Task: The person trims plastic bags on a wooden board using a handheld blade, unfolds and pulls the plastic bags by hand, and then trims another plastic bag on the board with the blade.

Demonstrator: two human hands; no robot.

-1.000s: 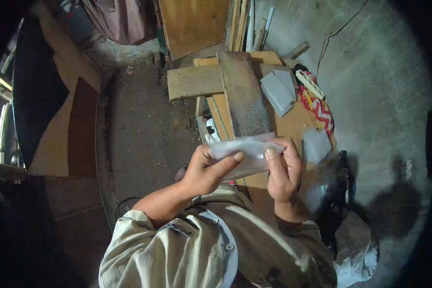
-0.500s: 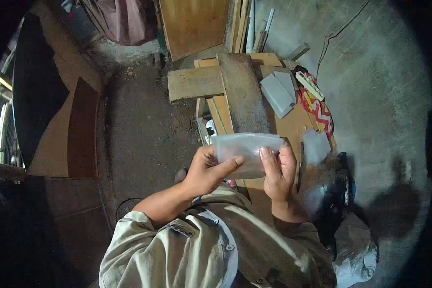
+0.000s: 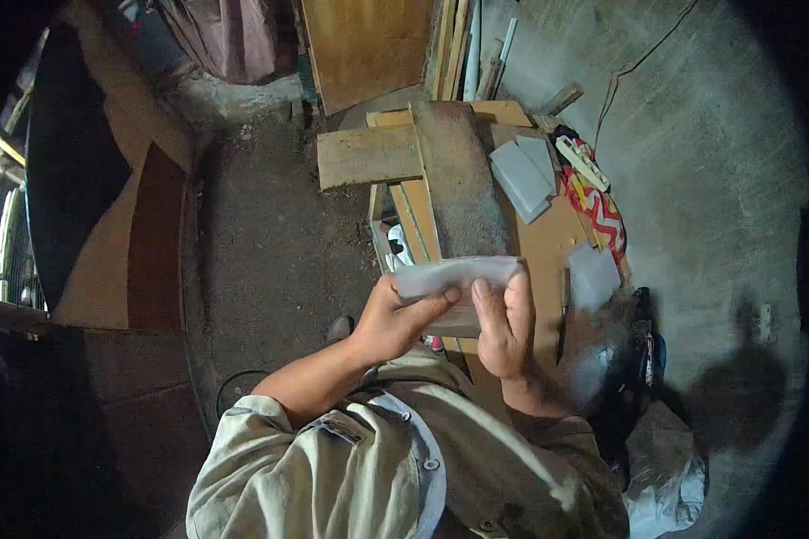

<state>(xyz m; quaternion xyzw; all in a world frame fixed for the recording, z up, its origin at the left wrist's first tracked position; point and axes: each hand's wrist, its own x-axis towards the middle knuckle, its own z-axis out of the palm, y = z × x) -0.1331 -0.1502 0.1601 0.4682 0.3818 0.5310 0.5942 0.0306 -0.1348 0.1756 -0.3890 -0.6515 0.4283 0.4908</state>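
Between both hands I hold a bundle of translucent plastic sheets [image 3: 458, 275], bent slightly, with its top edge facing away from me. My left hand [image 3: 397, 314] grips the left end, the thumb lying across the near face. On the right end, my right hand [image 3: 502, 328] pinches with thumb and fingers. The fingers behind the bundle are mostly hidden. Whether these are loose sheets or flat bags I cannot tell. Beyond the hands, more translucent plastic sheets [image 3: 521, 178] lie on the bench, and another translucent piece [image 3: 593, 276] rests to the right.
A worn wooden board [image 3: 458, 171] crosses a shorter plank [image 3: 368, 157] on the bench. A power strip [image 3: 582, 163] lies on red patterned cloth [image 3: 602, 220] near the wall. A thin dark tool [image 3: 564, 314] is at the bench's right. Dirt floor [image 3: 270, 234] stretches left.
The bundle has tipped and bowed, so less of its near face shows. My right hand has shifted slightly left and its thumb has moved in. The left hand keeps its grip.
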